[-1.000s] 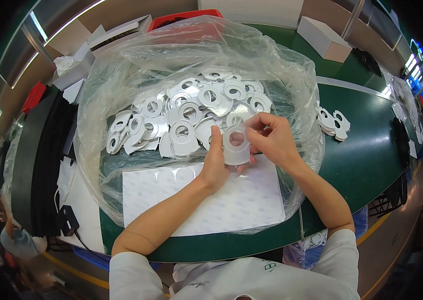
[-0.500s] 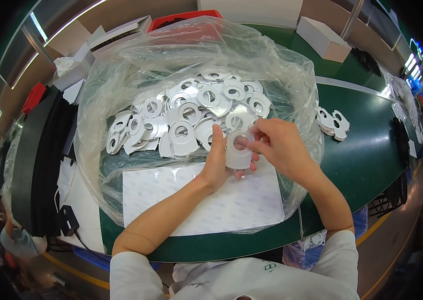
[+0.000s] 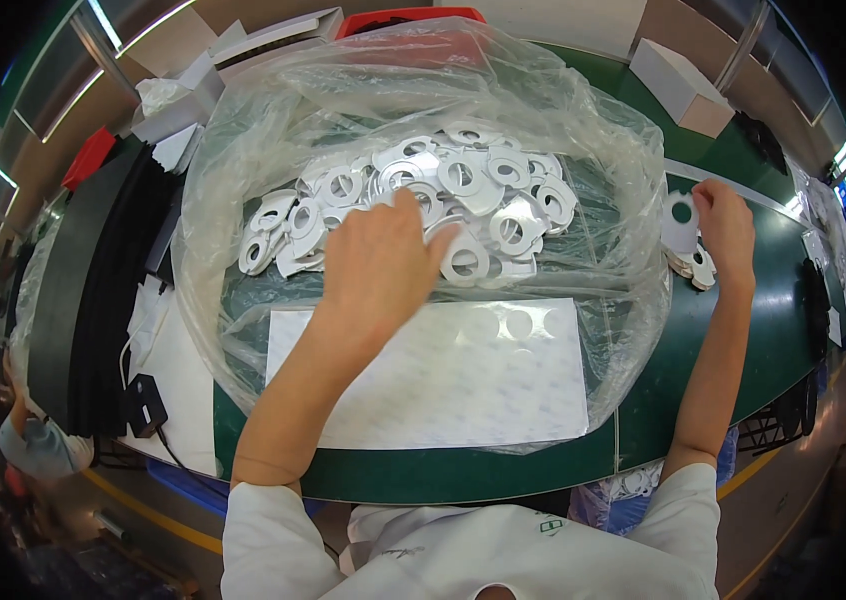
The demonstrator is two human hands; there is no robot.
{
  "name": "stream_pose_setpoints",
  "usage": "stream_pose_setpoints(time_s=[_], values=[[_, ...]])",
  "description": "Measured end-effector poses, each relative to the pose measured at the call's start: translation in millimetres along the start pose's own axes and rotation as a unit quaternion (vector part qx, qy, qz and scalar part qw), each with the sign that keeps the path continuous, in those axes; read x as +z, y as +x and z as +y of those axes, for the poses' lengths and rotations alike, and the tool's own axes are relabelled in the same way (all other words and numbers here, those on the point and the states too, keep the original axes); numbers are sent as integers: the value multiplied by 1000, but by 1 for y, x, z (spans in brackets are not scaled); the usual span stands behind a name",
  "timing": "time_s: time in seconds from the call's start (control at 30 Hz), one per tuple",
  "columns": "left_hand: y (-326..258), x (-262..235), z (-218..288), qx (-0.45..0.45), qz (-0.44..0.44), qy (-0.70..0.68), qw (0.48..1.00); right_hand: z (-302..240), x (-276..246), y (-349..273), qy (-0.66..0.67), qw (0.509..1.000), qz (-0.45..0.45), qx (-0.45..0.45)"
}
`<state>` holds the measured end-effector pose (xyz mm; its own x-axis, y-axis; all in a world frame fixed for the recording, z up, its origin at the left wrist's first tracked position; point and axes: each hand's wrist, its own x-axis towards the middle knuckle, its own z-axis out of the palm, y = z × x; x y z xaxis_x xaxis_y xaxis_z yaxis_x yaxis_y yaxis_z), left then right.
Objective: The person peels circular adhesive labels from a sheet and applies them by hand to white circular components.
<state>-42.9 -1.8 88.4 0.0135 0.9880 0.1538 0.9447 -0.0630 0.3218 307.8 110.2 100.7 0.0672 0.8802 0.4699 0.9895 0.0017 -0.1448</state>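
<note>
My right hand (image 3: 730,232) pinches one white plastic plate with a round hole (image 3: 678,236) by its edge, at the right of the table. Just under it lies a small stack of like plates (image 3: 701,272). Over the near left side of a heap of white ring-shaped plates (image 3: 463,176) reaches my left hand (image 3: 380,258). Its thumb stands away from the fingers, and nothing shows in its grasp; the fingertips are partly hidden behind the hand. Nearer to me lies a white sheet (image 3: 443,390) with round clear stickers along its far right part.
A clear plastic bag (image 3: 623,250) spreads around and under the heap on the green table (image 3: 743,330). A white box (image 3: 681,90) stands at the back right, a red bin (image 3: 408,17) at the back. Black foam-like slabs (image 3: 93,300) and a black adapter (image 3: 146,405) are at left.
My right hand has carried the plate from in front of my chest to the stack at the right. My left hand has let go of it and moved left over the heap.
</note>
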Motion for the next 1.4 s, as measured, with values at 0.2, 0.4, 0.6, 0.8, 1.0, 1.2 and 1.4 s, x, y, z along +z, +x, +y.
stream_pose_setpoints(time_s=[0.2, 0.4, 0.6, 0.8, 1.0, 1.2, 1.4], values=[[3, 34, -21, -67, -18, 134, 989, -77, 12, -52, 269, 921, -97, -264], [3, 34, -12, -24, 16, 161, 987, -144, -8, -135, 214, 787, -374, -441], [-6, 24, 7, 135, 85, -81, 984, -141, 3, -134, 187, 796, -419, -395], [-13, 67, 42, -63, -104, -773, 623, -140, 10, -129, 203, 771, -470, -379], [-6, 94, 24, -162, -95, -868, 459, -137, 6, -141, 255, 774, -385, -432], [-4, 106, 17, -143, -214, -862, 437, -146, -15, -164, 148, 814, -294, -478], [-5, 105, 13, -133, -214, -856, 451, -141, -44, -134, 328, 667, -383, -549]])
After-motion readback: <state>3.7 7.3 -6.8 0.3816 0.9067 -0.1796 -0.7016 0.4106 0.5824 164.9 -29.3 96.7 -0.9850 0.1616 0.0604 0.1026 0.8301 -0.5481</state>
